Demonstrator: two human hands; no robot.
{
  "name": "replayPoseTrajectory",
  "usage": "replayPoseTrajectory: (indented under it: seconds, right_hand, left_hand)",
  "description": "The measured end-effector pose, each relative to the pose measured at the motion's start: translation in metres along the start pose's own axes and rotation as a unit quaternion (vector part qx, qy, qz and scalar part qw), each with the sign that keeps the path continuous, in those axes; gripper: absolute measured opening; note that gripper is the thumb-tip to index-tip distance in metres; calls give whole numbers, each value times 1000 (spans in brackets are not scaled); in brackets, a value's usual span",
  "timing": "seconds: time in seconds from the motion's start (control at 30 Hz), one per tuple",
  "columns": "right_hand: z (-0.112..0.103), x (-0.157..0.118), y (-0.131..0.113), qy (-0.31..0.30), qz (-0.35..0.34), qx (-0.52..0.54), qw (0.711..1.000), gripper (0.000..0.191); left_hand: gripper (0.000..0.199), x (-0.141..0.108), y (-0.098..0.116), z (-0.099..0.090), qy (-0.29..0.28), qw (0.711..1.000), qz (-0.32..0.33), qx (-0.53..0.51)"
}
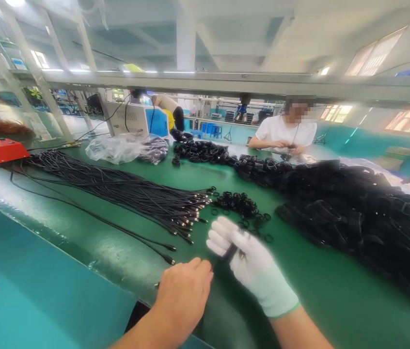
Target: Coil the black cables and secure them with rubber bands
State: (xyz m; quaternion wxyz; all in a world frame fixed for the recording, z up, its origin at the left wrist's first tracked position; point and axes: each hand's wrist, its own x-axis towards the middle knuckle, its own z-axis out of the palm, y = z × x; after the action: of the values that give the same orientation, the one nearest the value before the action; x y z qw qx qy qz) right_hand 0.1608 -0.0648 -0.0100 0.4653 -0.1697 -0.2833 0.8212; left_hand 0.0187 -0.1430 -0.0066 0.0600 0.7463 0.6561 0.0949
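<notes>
My left hand [185,291], bare, is closed at the table's front edge with its fingers curled out of sight. A small dark tip pokes out left of its knuckles; whether the hand holds it I cannot tell. My right hand [252,266], in a white glove, is closed around a short folded bundle of black cable [229,253], partly blurred. Behind my hands, long black cables [110,189] lie side by side, their metal plugs pointing right. Small black rings [237,203] are heaped beyond the gloved fingers. Two cable ends [168,258] lie just left of my hands.
A big pile of coiled black cables [336,203] covers the table's right side. At back left are a red control box [1,149], a clear plastic bag [116,148] and a blue-and-white machine [157,121]. A co-worker [281,131] sits across the table.
</notes>
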Motion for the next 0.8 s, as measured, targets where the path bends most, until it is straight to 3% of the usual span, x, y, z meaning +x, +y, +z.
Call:
replayPoseTrajectory:
  seconds: [0.13, 0.23, 0.3, 0.37, 0.47, 0.63, 0.8]
  right_hand:
    - [7, -3, 5, 15, 21, -38, 999, 36]
    - [14, -6, 9, -9, 68, -81, 994, 29]
    - [18, -8, 13, -68, 113, -84, 988, 21]
    - [21, -10, 17, -122, 149, -66, 979, 12]
    - [20, -12, 23, -158, 192, -24, 968, 10]
    - [18, -14, 32, -159, 247, 22, 956, 18]
    - [15, -12, 33, -140, 288, 64, 945, 12]
  left_hand:
    - [22, 1, -4, -5, 76, 991, 107, 33]
    - [21, 10, -19, -18, 156, 958, 231, 69]
    - [21, 18, -30, -33, 161, 934, 308, 86]
    - [23, 27, -38, -48, 132, 921, 359, 82]
    - [20, 39, -45, -60, 77, 919, 385, 30]
    - [14, 54, -49, -57, 3, 922, 384, -47]
    - [15, 51, -49, -63, 116, 929, 347, -58]
